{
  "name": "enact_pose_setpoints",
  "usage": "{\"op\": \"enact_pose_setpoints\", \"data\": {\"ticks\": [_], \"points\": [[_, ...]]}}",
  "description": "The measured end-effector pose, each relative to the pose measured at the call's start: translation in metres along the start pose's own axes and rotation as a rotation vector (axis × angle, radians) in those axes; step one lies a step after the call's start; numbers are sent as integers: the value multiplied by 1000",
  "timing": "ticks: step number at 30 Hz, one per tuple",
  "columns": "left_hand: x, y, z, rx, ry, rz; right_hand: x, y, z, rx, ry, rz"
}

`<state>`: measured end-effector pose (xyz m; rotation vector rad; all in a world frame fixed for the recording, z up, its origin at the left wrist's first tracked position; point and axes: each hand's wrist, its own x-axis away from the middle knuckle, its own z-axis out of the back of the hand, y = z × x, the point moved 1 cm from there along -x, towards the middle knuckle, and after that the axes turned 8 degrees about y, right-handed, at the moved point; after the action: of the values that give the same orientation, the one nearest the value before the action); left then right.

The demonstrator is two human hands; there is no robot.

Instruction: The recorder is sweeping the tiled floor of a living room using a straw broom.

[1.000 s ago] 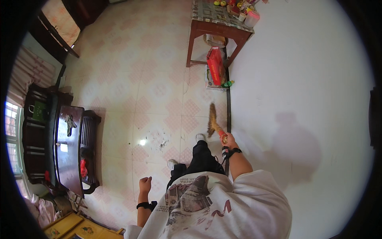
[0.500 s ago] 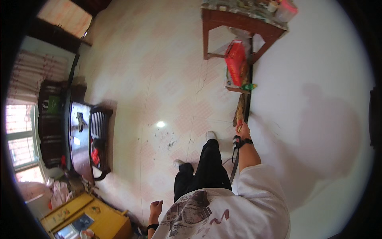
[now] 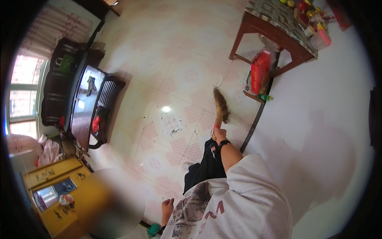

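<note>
My right hand (image 3: 218,134) is wrapped round the handle of a short straw broom (image 3: 221,107), a wristband and small device at its wrist. The broom points away from me, its brown bristles over the tiled floor (image 3: 159,83); I cannot tell whether they touch it. Close to my left side, my left hand (image 3: 167,207) is curled closed, with nothing visible in it. Dark bits of debris (image 3: 174,131) lie scattered on the tiles, left of the broom and beyond my feet.
A wall runs along the right. At the far right stands a wooden table (image 3: 274,36), with a red box (image 3: 261,71) and a green bottle (image 3: 265,97) below. Left are a dark bench (image 3: 55,91), a glossy table (image 3: 85,107) and a yellow cabinet (image 3: 51,175). A blurred round shape covers the lower left.
My right hand has brought the broom away from the wall, leftward over the open tiles. My view has turned and shifted, and the blurred shape has appeared at the lower left.
</note>
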<state>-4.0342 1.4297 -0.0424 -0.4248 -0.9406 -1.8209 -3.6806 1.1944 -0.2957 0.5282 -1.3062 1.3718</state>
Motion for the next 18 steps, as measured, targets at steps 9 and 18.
{"op": "enact_pose_setpoints", "data": {"ticks": [9, 18], "points": [[29, -157, -20, 276, 136, 120, 73, 84, -27, 190, -337, -26], [65, -312, -43, 434, 243, 315, 195, 198, -55, 580, -429, 95]]}}
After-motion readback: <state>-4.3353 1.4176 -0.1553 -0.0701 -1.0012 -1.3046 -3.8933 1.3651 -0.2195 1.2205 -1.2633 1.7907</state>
